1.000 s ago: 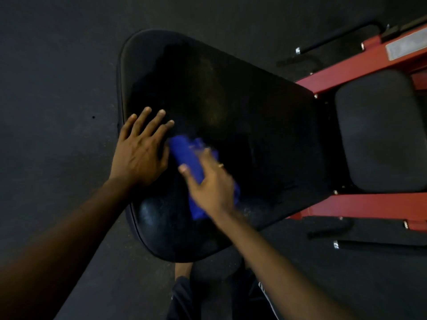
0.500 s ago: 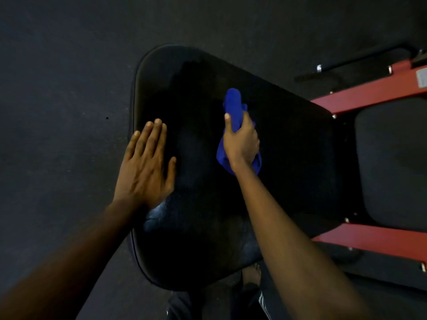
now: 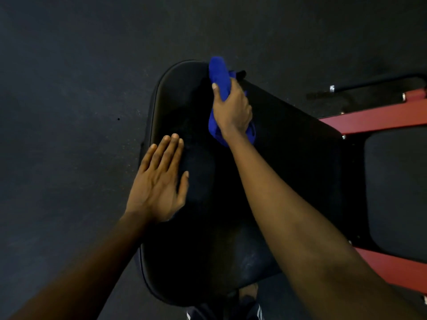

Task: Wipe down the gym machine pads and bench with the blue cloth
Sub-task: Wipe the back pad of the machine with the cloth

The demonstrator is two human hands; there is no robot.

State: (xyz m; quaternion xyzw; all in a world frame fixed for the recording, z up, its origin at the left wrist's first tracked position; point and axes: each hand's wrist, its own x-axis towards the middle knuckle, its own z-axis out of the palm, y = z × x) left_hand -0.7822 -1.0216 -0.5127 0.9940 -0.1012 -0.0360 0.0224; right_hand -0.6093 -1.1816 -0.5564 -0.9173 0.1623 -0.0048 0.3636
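A wide black bench pad (image 3: 288,158) fills the middle of the head view. My right hand (image 3: 232,109) grips the bunched blue cloth (image 3: 218,72) and holds it against the pad's far edge, with the cloth's tip reaching over the rim. My left hand (image 3: 159,181) lies flat on the pad's left edge, fingers straight and together, thumb out to the right. A smaller black seat pad (image 3: 397,190) sits to the right of the big pad.
Red frame bars (image 3: 374,120) run along the far and near sides of the seat pad. A black metal bar (image 3: 379,85) lies on the floor at the far right. Dark rubber floor (image 3: 69,88) surrounds the bench. My legs show below the pad.
My right hand has swept the cloth away from me, from near the left hand to the pad's far edge. The left hand stayed flat on the left edge, fingers drawn together.
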